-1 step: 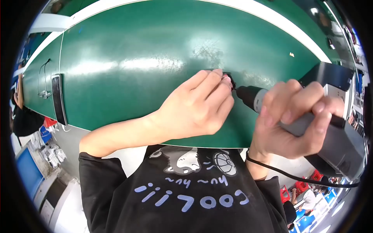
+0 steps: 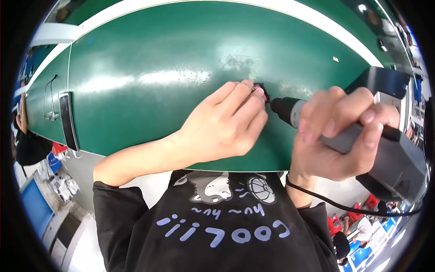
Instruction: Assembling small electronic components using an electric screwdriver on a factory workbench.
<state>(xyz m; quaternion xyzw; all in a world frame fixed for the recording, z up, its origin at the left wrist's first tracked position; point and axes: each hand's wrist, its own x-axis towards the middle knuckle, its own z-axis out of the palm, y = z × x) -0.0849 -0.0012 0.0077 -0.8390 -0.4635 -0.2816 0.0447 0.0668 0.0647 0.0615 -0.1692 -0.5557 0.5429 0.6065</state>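
Note:
My left hand (image 2: 226,120) reaches across the green table and pinches a small dark part with some red on it (image 2: 261,90). Its fingers cover most of that part, so the kind does not show. My right hand (image 2: 340,131) is wrapped round a grey and black electric screwdriver (image 2: 335,144). The tool lies nearly level, its dark nose (image 2: 282,109) pointing left, close beside the part. Whether the bit touches the part is too small to tell. A black cord (image 2: 344,206) runs below my right wrist.
The green tabletop (image 2: 145,50) has a pale raised border (image 2: 190,5). At the left lie a long black bar (image 2: 69,120) and a thin wire frame (image 2: 52,102). A dark box-like thing (image 2: 383,84) stands at the right. Other people sit beyond the lower right, near red stools (image 2: 334,224).
The whole view has shifted slightly, with table and hands a little further left and up. Both grips look the same.

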